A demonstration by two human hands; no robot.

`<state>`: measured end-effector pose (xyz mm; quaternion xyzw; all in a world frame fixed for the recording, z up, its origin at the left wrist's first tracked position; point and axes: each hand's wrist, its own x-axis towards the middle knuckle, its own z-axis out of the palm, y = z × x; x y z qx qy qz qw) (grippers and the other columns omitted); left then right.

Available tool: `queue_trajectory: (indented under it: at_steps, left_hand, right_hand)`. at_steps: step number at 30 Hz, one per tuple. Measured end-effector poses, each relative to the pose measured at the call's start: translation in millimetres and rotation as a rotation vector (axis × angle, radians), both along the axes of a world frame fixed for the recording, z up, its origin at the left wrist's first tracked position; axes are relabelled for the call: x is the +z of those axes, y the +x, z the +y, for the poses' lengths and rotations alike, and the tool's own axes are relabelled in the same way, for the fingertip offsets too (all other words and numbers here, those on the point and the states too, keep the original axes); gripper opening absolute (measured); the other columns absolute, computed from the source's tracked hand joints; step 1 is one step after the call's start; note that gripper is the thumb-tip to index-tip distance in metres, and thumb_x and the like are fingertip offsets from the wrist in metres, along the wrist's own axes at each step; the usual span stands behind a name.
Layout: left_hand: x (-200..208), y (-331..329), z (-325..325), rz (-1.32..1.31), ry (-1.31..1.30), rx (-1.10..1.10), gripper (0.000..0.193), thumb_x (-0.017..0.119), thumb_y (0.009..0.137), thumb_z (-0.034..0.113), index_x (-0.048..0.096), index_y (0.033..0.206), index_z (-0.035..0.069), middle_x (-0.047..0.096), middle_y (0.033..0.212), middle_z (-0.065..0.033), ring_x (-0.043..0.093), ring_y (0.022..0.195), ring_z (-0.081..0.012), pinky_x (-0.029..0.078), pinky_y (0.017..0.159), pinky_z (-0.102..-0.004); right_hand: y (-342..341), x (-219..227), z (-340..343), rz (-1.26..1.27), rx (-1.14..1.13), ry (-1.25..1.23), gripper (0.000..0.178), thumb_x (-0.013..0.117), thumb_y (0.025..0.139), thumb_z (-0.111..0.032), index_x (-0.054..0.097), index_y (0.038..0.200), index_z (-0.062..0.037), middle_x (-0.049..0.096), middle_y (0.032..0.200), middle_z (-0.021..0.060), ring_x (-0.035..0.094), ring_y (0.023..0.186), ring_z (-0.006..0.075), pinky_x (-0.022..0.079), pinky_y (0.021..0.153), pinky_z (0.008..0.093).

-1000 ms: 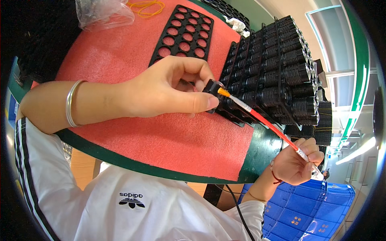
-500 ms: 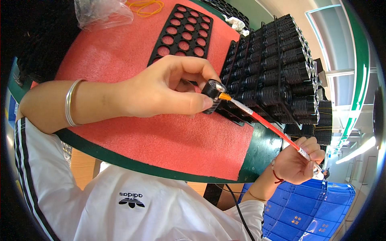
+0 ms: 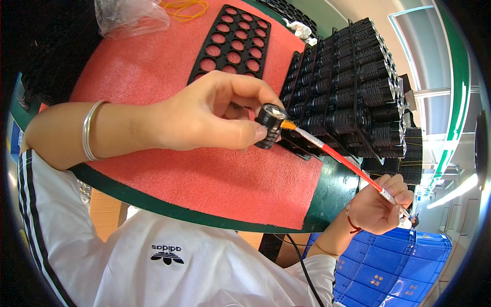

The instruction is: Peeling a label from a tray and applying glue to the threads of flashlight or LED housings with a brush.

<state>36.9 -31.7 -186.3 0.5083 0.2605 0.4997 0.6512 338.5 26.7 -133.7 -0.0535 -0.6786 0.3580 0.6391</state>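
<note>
A small black ribbed cylinder (image 3: pixel 270 129) with a shiny, glassy end is pinched between the thumb and fingers of my left hand (image 3: pixel 215 115), above the red mat. My right hand (image 3: pixel 378 204) is closed around the far end of a slim paintbrush (image 3: pixel 343 160) with a red handle and a pale ferrule. The brush's orange bristles touch, or nearly touch, the cylinder's side just below its glassy end. Part of the cylinder is hidden behind my left thumb.
A black tray (image 3: pixel 236 45) with round holes lies on the red mat (image 3: pixel 204 179). Stacked racks of black ribbed cylinders (image 3: pixel 348 92) stand at the right. A clear plastic bag (image 3: pixel 130 18) and yellow bands (image 3: pixel 186 9) lie at the back left. Blue crates (image 3: pixel 383 266) stand at the lower right.
The cylinder has turned in my left fingers, so its glassy end now faces more upward. The brush tip has shifted slightly to the right; my right hand has hardly moved.
</note>
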Motion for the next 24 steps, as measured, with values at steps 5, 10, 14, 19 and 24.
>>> queue_trajectory:
  at_steps: [5,10,14,19,24]
  left_hand:
    - [0.0,-1.1,0.2,0.014,0.005,-0.007,0.032,0.06,0.075,0.016,0.05,0.099,-0.002,0.058,0.096,-0.0107,0.057,0.092,-0.0176,0.044,0.082,-0.0298]
    - [0.8,-0.6,-0.1,-0.005,0.014,-0.021,0.034,0.06,0.076,0.019,0.052,0.101,-0.003,0.059,0.096,-0.0116,0.057,0.092,-0.0176,0.045,0.082,-0.03]
    - [0.2,-0.7,0.7,-0.003,0.039,-0.02,0.034,0.06,0.078,0.021,0.053,0.102,-0.003,0.06,0.097,-0.0118,0.057,0.093,-0.0177,0.045,0.082,-0.0302]
    - [-1.6,-1.2,1.0,-0.006,0.049,-0.019,0.034,0.06,0.079,0.02,0.053,0.103,-0.003,0.06,0.097,-0.0119,0.057,0.093,-0.0178,0.045,0.082,-0.03]
    - [-3.1,-0.5,0.8,-0.022,0.056,-0.031,0.034,0.06,0.079,0.018,0.053,0.105,-0.003,0.06,0.097,-0.012,0.057,0.092,-0.0175,0.044,0.082,-0.0296]
  right_hand:
    - [-0.1,-0.1,-0.3,0.009,0.001,-0.005,0.015,0.049,0.077,-0.017,0.043,0.077,-0.0032,0.042,0.064,0.0091,0.035,0.06,0.0151,0.029,0.051,0.0258]
    - [-0.2,-0.9,-0.4,0.004,-0.004,-0.004,0.016,0.049,0.077,-0.018,0.043,0.077,-0.0032,0.042,0.064,0.0093,0.036,0.06,0.0151,0.029,0.051,0.0259]
    - [-1.1,-0.4,-0.6,0.001,-0.01,-0.002,0.016,0.05,0.077,-0.017,0.043,0.077,-0.0033,0.043,0.064,0.0093,0.036,0.06,0.0151,0.03,0.051,0.026]
    - [-2.5,-0.1,-0.6,0.004,-0.023,-0.006,0.016,0.049,0.077,-0.018,0.043,0.076,-0.0035,0.042,0.063,0.0089,0.036,0.059,0.0151,0.029,0.05,0.026]
    - [-3.1,-0.3,-0.9,0.038,-0.057,-0.037,0.014,0.047,0.078,-0.017,0.041,0.076,-0.0042,0.037,0.061,0.0059,0.032,0.058,0.0141,0.026,0.051,0.0264]
